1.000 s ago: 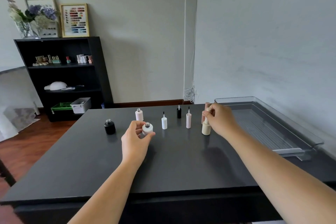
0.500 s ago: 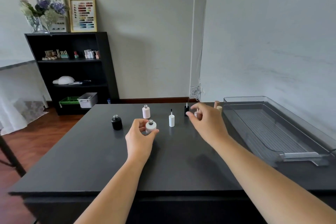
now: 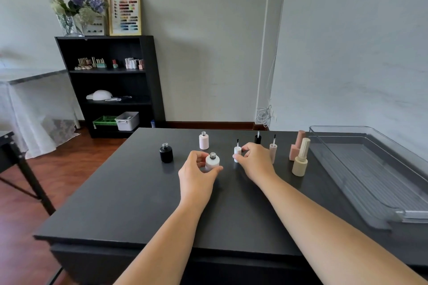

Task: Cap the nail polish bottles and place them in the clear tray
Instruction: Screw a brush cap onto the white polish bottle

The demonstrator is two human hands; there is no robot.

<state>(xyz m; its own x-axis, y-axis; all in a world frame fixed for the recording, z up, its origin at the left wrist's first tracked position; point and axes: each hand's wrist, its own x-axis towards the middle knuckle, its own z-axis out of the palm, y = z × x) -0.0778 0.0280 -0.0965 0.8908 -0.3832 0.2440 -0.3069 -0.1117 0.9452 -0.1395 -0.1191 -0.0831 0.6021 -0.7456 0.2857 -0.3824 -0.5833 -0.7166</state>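
- Head view, hands: the left hand (image 3: 196,170) has thumb and fingers wrapped round the white bottle (image 3: 212,161), which stands uncapped on the dark table (image 3: 129,192) near the middle; the right hand (image 3: 254,162) pinches the white brush cap (image 3: 237,153) just right of that bottle, cap base down and brush pointing up
- Head view, other task things: a black bottle (image 3: 166,152) stands open to the left, a pink bottle (image 3: 203,140) open farther back; a black brush cap (image 3: 257,138) and a pink brush cap (image 3: 273,150) stand upright to the right of the right hand, the pink one partly hidden by it
- Head view, right side: a beige capped bottle (image 3: 300,159) and a pink capped bottle (image 3: 296,146) stand close together beside the clear tray (image 3: 361,213), which holds no bottles and lies along the right edge of the table
- Step in hand, as I judge it: pairing the white cap with the white bottle, so the task is early; three bottles lack caps and nothing is in the tray
- Next move calls for lifting the cap, turning it brush down, threading the brush into the narrow neck while the left hand steadies the bottle, then twisting it tight; a tilt could smear polish on the rim
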